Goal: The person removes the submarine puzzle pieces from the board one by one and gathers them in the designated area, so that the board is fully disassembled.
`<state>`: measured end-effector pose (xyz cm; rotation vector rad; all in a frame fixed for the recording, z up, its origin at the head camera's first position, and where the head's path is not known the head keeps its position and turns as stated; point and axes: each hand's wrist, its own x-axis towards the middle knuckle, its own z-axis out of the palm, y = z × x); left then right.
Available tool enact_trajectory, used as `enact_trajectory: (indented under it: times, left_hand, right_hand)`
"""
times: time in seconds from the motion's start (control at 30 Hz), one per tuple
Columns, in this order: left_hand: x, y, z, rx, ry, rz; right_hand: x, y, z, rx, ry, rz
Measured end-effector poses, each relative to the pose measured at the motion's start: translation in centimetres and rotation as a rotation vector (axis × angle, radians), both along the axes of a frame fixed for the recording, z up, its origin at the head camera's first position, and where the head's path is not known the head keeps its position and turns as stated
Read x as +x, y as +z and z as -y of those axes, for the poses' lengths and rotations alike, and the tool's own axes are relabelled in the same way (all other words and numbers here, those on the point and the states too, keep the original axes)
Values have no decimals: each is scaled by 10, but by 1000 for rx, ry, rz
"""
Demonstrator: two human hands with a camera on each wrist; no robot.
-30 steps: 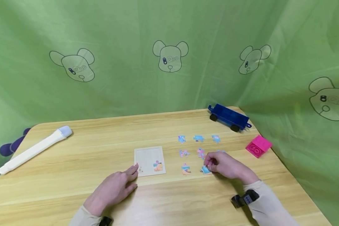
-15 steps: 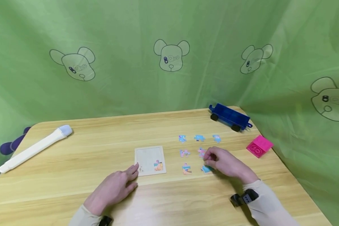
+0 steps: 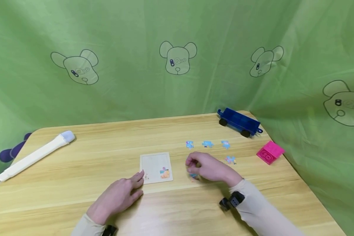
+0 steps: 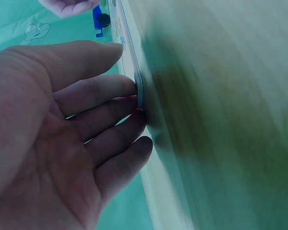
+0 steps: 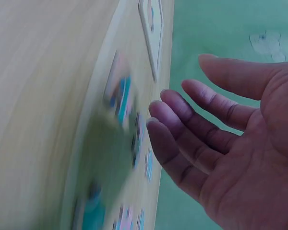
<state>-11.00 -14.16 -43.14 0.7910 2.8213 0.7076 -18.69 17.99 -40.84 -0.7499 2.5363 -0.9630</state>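
A square puzzle board (image 3: pixel 151 164) lies flat, with a puzzle piece (image 3: pixel 165 173) in its lower right corner. My left hand (image 3: pixel 118 198) rests beside the board, its fingertips touching the left edge. To the board's right, my right hand (image 3: pixel 210 167) hovers low over loose puzzle pieces. Its fingers are loosely bent with nothing between them, as the right wrist view shows. Beneath it one piece (image 5: pixel 123 100) lies on the table, blurred there and partly covered in the head view. Another piece (image 3: pixel 230 160) shows past the hand; further pieces are hidden below it.
Behind the right hand, a row of blue puzzle pieces (image 3: pixel 207 144) lies on the table. A dark blue toy wagon (image 3: pixel 240 123) stands at the back right, near a pink block (image 3: pixel 270 152). A white microphone-shaped object (image 3: pixel 36 156) lies far left. Green cloth (image 3: pixel 129 82) hangs behind.
My right hand has moved left from the middle column of pieces to the left column, uncovering a piece on the right. My left hand stays at the board's edge.
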Motion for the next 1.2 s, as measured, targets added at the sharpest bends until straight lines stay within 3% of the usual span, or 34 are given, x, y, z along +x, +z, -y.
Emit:
enact_trajectory:
  times: [0.27,0.63,1.2]
  left_hand:
    - [0,-2,-1,-8,1,0]
    - [-1,-2,0,-12,-1,-10]
    - [-2,-1,-1,-11,2,-3]
  right_hand:
    - [-3,-6,37,35,114,-26]
    - [-11,-12,64,99,183,-93]
    - [-10,-14,84,242,189,-205]
